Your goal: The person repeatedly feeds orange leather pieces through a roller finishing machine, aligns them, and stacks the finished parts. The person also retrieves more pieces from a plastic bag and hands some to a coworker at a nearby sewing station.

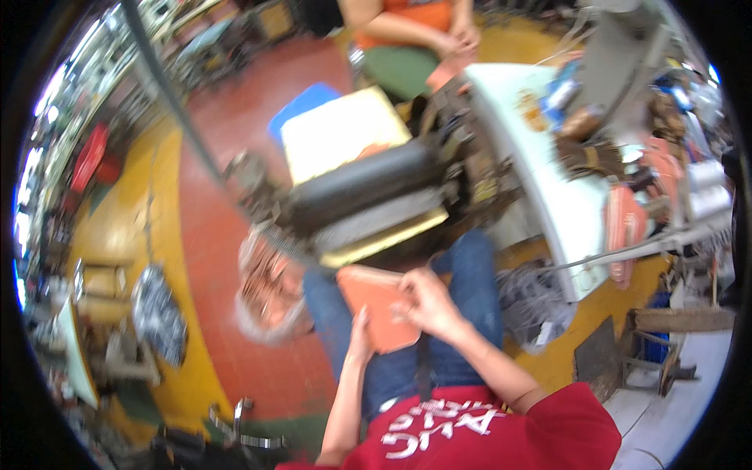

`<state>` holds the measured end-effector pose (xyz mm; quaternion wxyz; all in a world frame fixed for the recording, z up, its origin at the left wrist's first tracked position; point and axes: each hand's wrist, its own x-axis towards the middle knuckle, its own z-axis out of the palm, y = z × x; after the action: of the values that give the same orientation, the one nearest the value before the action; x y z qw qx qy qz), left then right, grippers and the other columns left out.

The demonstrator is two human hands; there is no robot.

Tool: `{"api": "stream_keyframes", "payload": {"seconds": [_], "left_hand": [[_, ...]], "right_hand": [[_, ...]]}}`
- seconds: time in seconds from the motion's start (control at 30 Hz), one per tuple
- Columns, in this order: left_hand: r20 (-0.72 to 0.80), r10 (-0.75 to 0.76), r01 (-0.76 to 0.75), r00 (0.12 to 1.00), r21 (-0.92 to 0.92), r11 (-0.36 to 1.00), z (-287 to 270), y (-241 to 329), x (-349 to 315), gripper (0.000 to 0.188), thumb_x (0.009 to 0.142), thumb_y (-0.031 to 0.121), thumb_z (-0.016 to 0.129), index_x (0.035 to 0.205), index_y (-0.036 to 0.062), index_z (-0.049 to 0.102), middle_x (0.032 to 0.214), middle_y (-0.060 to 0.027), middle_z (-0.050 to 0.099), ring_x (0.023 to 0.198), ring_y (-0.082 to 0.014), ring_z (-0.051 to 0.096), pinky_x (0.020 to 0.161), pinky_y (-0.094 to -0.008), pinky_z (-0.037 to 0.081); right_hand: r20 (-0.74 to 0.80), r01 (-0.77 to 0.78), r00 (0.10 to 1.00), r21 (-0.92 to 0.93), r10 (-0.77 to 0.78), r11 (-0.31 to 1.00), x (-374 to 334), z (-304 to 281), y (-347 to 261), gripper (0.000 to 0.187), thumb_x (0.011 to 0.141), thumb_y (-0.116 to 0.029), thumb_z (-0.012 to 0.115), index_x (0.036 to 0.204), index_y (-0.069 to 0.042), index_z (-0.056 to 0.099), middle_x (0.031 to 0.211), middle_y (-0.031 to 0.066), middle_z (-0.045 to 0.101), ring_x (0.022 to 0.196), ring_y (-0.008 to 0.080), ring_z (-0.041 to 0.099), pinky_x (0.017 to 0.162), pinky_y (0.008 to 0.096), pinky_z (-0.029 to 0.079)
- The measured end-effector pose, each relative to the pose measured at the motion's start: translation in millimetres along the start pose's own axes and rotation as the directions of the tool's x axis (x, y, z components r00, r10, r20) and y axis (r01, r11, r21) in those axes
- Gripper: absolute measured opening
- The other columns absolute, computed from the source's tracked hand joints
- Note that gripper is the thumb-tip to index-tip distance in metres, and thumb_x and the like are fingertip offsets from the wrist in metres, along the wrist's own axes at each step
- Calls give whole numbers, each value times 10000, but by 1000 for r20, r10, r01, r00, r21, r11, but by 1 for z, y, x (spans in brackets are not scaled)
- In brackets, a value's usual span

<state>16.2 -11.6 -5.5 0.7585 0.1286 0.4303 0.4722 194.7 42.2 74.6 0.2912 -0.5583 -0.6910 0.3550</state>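
A flat orange piece [377, 301], like leather or a similar sheet with a pale edge line, lies tilted over my lap. My left hand [360, 338] grips its lower left edge, thumb on top. Over its right side, my right hand [431, 304] is closed with the fingertips pinched at the edge; slight blur hides the exact contact. Just beyond the piece stands a machine with a long dark roller [368, 184] and a pale yellow board [384, 237] below it.
A cream board [345, 129] rests behind the roller. Left of my legs sits a clear bag [270, 301] of orange pieces. A white table [533, 188] at right bears orange strips [625, 223] and thread spools. Across from me sits another person [407, 31].
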Motion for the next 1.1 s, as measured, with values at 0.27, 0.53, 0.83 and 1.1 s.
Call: {"api": "stream_keyframes", "payload": {"seconds": [0.27,0.53,0.83,1.1], "left_hand": [[178,176,-153,968,-139,979,22,7,16,714,892,620,407,1383,104,351,1313,-117,495,1169,-287,516,974,-427,445],[-17,197,-197,980,-200,960,-2,30,11,547,925,484,437,1285,73,447,1163,-96,594,975,-258,627,802,-403,546],[-67,169,-181,983,-254,950,-28,24,-18,569,918,466,455,1339,90,381,1222,-110,554,1039,-269,606,825,-410,546],[-53,202,-209,978,-272,939,-28,22,-12,562,915,472,448,1317,82,404,1212,-104,559,1030,-264,606,826,-416,541]], "right_hand": [[40,196,979,123,-202,973,-3,-14,-12,216,830,-196,659,991,-76,580,854,154,629,788,330,626,687,395,500],[-30,-159,969,682,245,714,30,-20,39,249,979,-262,486,1111,-52,511,719,5,554,558,65,509,482,222,406],[338,-459,836,862,432,215,78,34,104,166,989,-252,474,1047,-109,536,753,3,523,544,42,368,458,202,306],[305,-285,802,951,513,-120,91,42,100,213,968,-227,520,1121,-79,527,867,54,587,639,84,474,572,218,423]]}}
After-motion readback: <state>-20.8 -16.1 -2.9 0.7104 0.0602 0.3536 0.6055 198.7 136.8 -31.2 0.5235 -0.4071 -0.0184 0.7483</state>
